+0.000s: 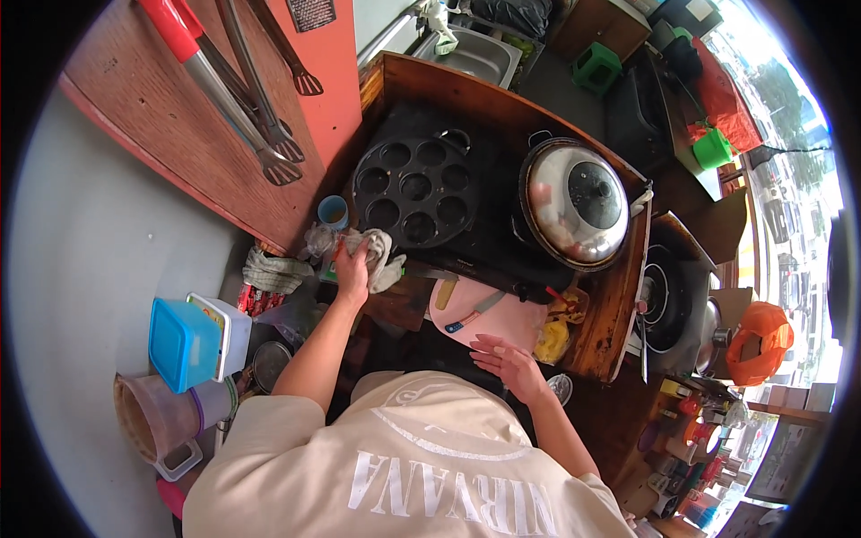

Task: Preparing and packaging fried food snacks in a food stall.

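Observation:
My left hand (352, 271) is closed around a crumpled greyish cloth (381, 250), just in front of a black pan with round wells (415, 187). The pan rests on a black stove (494, 232). A blue cup (333, 211) stands behind that hand, beside a crumpled clear plastic bag (319, 240). My right hand (509, 368) is held with fingers extended and nothing in it, by the near edge of a pink cutting board (521, 319). On the board lies a knife (474, 313) with a blue and red handle. Another blade (432, 274) lies beyond the board, partly hidden.
A lidded pot (575, 202) sits on the stove's right side. Wooden walls (471, 84) border the stove. Several metal tongs (232, 114) hang at upper left. Bagged yellow food (552, 341) lies right of the board. Plastic tubs (185, 346) stand at left.

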### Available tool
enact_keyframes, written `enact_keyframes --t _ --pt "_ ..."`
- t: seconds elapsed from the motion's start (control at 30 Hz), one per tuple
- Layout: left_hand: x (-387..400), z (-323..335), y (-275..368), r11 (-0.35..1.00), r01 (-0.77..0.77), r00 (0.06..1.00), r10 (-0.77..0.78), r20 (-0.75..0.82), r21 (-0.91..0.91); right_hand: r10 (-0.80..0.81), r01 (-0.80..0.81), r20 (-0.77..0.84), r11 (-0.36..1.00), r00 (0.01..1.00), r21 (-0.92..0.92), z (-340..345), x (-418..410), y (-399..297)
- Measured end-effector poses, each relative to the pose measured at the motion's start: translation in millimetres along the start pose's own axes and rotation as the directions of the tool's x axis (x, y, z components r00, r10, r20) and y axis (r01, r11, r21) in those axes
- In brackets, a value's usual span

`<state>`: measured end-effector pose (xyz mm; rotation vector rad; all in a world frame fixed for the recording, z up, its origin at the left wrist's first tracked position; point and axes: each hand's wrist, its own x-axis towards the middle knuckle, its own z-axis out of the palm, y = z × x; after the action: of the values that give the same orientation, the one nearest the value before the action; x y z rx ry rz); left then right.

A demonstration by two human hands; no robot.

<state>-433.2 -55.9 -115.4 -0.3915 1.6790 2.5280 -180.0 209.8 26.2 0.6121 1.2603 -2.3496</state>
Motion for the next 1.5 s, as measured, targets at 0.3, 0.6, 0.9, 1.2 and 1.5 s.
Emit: enact_keyframes --t 0.3,0.6,0.9,1.2,1.5 --pt "-5 -8 17 0.968 0.250 0.968 -0.250 -0.018 0.020 0.063 -0.063 -0.006 0.997 0.998 0.036 0 7 4" --pt "0 -12 2 0.990 0.099 0.995 -0.095 0.043 -0.103 0.054 -0.052 -0.028 0.997 0.998 0.065 -2 3 3" --pt "-9 -40 17 0.976 0.157 0.983 -0.140 0.122 -0.151 -0.012 0.017 -0.105 0.999 0.994 0.046 -26 6 -2" --pt "-21 -69 34 0.984 0.144 0.982 -0.129 0.136 -0.107 0.031 -0.017 -0.140 0.995 0.990 0.100 -30 10 7" --pt "-31 -78 41 0.989 0.092 0.988 -0.076 0.138 -0.115 0.032 -0.016 -0.173 0.995 0.984 0.094 -43 24 0"
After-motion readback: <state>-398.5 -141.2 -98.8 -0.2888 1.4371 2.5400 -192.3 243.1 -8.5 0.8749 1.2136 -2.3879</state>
